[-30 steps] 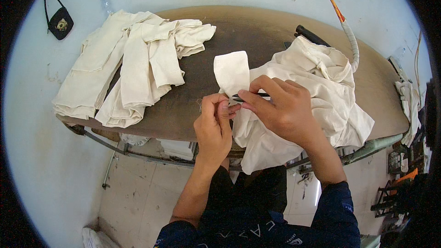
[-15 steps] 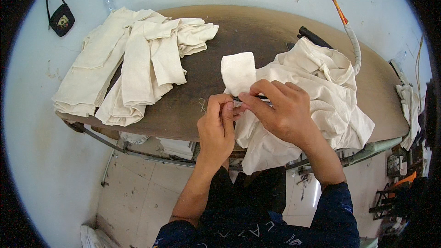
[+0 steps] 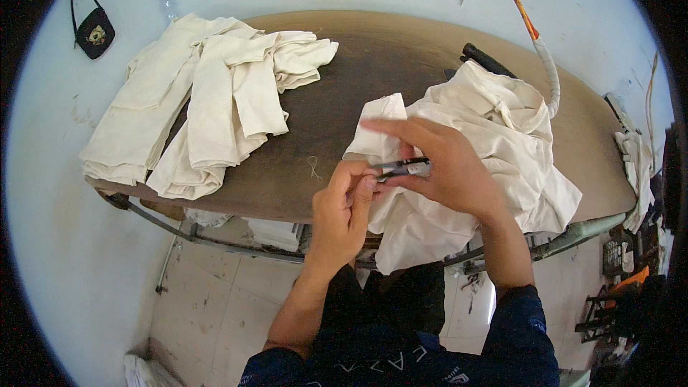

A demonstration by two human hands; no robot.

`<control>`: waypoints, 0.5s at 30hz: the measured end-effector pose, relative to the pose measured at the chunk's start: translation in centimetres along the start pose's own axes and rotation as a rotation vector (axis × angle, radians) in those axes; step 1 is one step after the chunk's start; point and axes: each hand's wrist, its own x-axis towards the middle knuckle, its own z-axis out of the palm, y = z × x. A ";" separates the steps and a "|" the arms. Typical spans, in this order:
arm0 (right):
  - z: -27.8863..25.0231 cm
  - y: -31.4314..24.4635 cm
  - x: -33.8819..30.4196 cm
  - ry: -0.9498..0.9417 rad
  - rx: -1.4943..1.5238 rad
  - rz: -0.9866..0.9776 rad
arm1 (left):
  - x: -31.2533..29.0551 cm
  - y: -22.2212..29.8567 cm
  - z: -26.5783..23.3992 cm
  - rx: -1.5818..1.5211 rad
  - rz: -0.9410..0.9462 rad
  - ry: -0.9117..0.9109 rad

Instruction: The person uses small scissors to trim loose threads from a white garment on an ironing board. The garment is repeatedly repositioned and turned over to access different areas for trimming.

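Above the near edge of the ironing table, my left hand (image 3: 342,204) is closed in a pinch. What sits between its fingertips is too small to make out. My right hand (image 3: 451,165) holds small black thread snips (image 3: 407,167), whose tips point at the left fingertips. The right index finger is stretched out, while the thumb stays below the snips. Under both hands lies a crumpled cream-white garment (image 3: 494,140). A flat cuff-like end (image 3: 380,118) of it sticks up beyond the hands.
Folded cream garments (image 3: 215,107) lie piled on the left of the brown padded table (image 3: 373,43). A black cylinder (image 3: 487,61) rests behind the crumpled garment, near a wrapped hose (image 3: 548,72). A loose thread (image 3: 313,167) lies left of my hands. A plastic bottle (image 3: 168,4) stands behind the pile.
My right index finger has lifted and stretched out, showing more of the snips. Both hands have dropped slightly nearer to me. The garment's cuff-like end has tilted to the right.
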 end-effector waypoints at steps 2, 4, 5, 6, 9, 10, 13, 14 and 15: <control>-0.5 1.4 -0.9 -0.029 -0.177 0.017 | -0.1 0.3 -0.2 -0.009 -0.013 0.078; -0.9 2.6 -2.0 0.017 -0.158 0.000 | -0.5 0.2 -1.1 -0.008 -0.084 0.181; -1.0 2.4 -2.2 0.059 -0.147 0.010 | -1.0 -0.1 -2.5 0.005 -0.149 0.247; -1.0 2.0 -2.5 0.105 -0.135 0.025 | -1.5 -0.4 -4.0 0.019 -0.216 0.307; -0.2 1.7 -3.3 0.205 -0.029 0.027 | -4.6 -1.1 -8.4 0.438 -0.437 0.155; 0.2 1.7 -3.6 0.231 0.016 0.018 | -5.5 -1.0 -8.2 0.446 -0.427 0.152; 1.7 2.0 -4.4 0.335 0.060 0.051 | -6.9 0.0 -6.3 0.460 -0.331 0.180; 2.0 2.1 -4.5 0.335 0.089 0.090 | -6.6 0.7 -5.7 0.468 -0.249 0.186; 2.2 2.2 -4.8 0.338 0.116 0.131 | -6.0 1.5 -5.1 0.474 -0.164 0.189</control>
